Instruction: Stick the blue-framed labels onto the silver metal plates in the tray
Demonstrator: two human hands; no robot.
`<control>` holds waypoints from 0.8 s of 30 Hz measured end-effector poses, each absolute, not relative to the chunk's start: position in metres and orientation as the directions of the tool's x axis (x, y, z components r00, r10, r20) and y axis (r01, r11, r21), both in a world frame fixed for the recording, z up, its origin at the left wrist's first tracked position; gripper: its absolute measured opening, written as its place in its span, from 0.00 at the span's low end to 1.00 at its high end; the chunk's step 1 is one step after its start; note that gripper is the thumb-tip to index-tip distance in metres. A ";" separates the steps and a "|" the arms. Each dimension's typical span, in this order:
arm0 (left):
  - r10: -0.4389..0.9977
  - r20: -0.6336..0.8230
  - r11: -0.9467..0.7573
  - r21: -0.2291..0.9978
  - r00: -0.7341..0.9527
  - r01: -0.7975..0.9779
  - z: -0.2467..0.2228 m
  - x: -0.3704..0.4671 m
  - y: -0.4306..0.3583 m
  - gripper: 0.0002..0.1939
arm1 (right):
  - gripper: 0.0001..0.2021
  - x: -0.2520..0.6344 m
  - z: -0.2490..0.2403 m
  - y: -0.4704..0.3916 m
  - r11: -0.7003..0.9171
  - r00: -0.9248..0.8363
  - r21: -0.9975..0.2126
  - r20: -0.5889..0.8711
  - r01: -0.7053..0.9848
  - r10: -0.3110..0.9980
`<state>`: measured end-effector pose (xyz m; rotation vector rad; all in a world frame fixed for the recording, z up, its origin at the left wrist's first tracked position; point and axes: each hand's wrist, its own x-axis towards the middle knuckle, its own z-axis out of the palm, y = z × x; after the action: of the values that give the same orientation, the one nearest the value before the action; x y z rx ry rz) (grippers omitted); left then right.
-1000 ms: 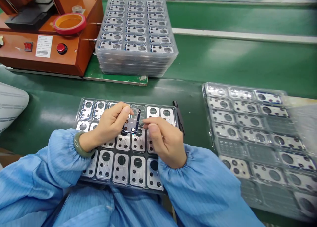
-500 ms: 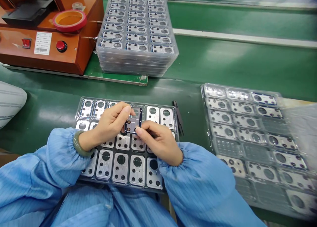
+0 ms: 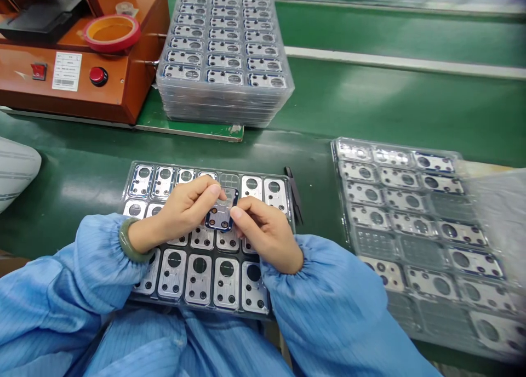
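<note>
Between my two hands is a small metal plate (image 3: 221,215) with a dark blue edge and round holes, held above a tray. My left hand (image 3: 195,201) is closed on its left side, thumb and finger pinched near its top. At its right edge, the thumb and fingers of my right hand (image 3: 265,229) pinch together; some fingertips are hidden behind it. Below lies the plastic tray (image 3: 205,307) with rows of similar silver plates, each with one large and several small holes. Behind the held plate, one pocket (image 3: 229,180) in the back row shows no plate.
Right of the tray lie black tweezers (image 3: 293,195). A second clear tray (image 3: 423,251), partly filled, sits on the right beside a plastic bag (image 3: 497,212). Behind stand a tall stack of filled trays (image 3: 224,100) and an orange machine (image 3: 94,103) with a tape roll (image 3: 112,33) on it.
The held plate has come slightly lower and tilted a little, showing more of its face. My right thumb has moved up along its right edge. The view has shifted slightly.
</note>
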<state>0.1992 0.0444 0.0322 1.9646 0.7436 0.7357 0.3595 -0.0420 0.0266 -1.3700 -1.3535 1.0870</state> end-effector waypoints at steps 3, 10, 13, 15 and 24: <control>0.722 0.182 -0.416 0.885 0.667 0.210 0.033 0.199 0.044 0.15 | 0.16 0.359 0.027 -0.041 0.010 0.039 -0.982 0.018 0.187 0.999; 0.663 0.103 -0.358 0.914 0.742 0.193 0.038 0.199 0.044 0.14 | 0.14 0.361 0.029 -0.041 0.000 0.094 -0.978 0.020 0.207 0.995; 0.650 0.071 -0.299 0.939 0.757 0.169 0.036 0.199 0.045 0.13 | 0.13 0.361 0.030 -0.041 0.026 0.084 -0.975 0.045 0.222 0.995; 0.637 0.048 -0.259 0.953 0.769 0.155 0.035 0.199 0.046 0.12 | 0.13 0.361 0.030 -0.041 0.052 0.060 -0.965 0.069 0.256 0.996; 0.625 0.045 -0.273 0.948 0.779 0.165 0.036 0.202 0.045 0.06 | 0.13 0.359 0.028 -0.040 0.222 -0.056 -0.892 0.218 0.394 0.974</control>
<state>0.2015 0.0454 0.0364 1.8245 0.6087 0.5008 0.3592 -0.0405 0.0280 -1.3141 -1.6084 0.8218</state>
